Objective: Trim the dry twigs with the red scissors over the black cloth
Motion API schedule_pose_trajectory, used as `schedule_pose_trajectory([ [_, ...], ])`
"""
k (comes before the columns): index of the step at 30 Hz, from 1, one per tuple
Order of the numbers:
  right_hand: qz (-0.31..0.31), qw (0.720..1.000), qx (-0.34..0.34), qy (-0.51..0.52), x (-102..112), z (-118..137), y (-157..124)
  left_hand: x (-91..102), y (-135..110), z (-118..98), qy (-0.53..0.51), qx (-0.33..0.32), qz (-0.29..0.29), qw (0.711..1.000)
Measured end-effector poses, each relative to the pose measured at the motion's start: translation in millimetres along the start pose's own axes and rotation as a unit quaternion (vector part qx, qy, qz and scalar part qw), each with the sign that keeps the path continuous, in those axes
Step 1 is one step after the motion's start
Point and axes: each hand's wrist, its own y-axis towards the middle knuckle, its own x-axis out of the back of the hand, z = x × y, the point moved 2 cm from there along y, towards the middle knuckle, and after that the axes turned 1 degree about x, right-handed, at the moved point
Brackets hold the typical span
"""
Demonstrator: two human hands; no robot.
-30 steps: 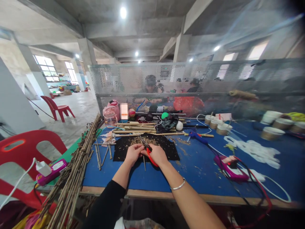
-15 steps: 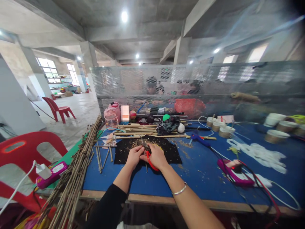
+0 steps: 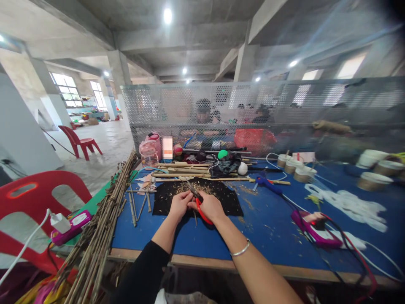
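Red-handled scissors (image 3: 204, 211) are in my right hand (image 3: 210, 206), their dark blades angled up and left over the black cloth (image 3: 228, 202). Close against it, my left hand (image 3: 179, 207) is closed in a pinch beside the blades; what its fingers hold is too small to name. A short thin stick (image 3: 195, 218) shows just below the hands; I cannot tell whether it is held. Small plant clippings (image 3: 207, 185) are strewn over the cloth beyond my fingers. Several cut sticks (image 3: 133, 207) lie left of the cloth.
A long bundle of dry stalks (image 3: 104, 228) overhangs the table's left edge. Bamboo sticks (image 3: 180, 172) and balls of yarn lie behind the cloth. On the right are a blue glue gun (image 3: 267, 184), a purple power strip (image 3: 316, 230) and cables. A perforated metal screen (image 3: 177, 105) stands behind.
The scissor blades show more clearly, pointing up and left between the hands. Both hands stay close together over the cloth. The whole view has shifted slightly.
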Motion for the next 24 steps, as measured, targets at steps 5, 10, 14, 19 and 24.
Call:
schedule_pose_trajectory([
  [5, 0.011, 1.0, -0.002, 0.0, -0.2, -4.1, -1.2, 0.1, 0.3, -0.3, 0.007, -0.001, -0.002, 1.0],
  [10, 0.017, 1.0, -0.016, -0.021, 4.1, -2.0, -3.4, 0.1, -1.2, -2.7, 0.015, 0.013, -0.032, 0.999],
  [14, 0.012, 1.0, 0.004, -0.029, 5.4, 1.2, -5.1, 0.4, -1.5, -4.8, -0.005, -0.017, -0.036, 0.999],
  [19, -0.029, 0.998, 0.044, -0.021, 0.2, 1.0, -3.1, 2.3, -1.4, -4.4, 0.029, -0.034, -0.056, 0.997],
  [24, -0.044, 0.998, 0.042, -0.028, -4.2, 1.8, -0.8, 2.8, 0.2, -2.4, 0.025, -0.032, -0.056, 0.998],
])
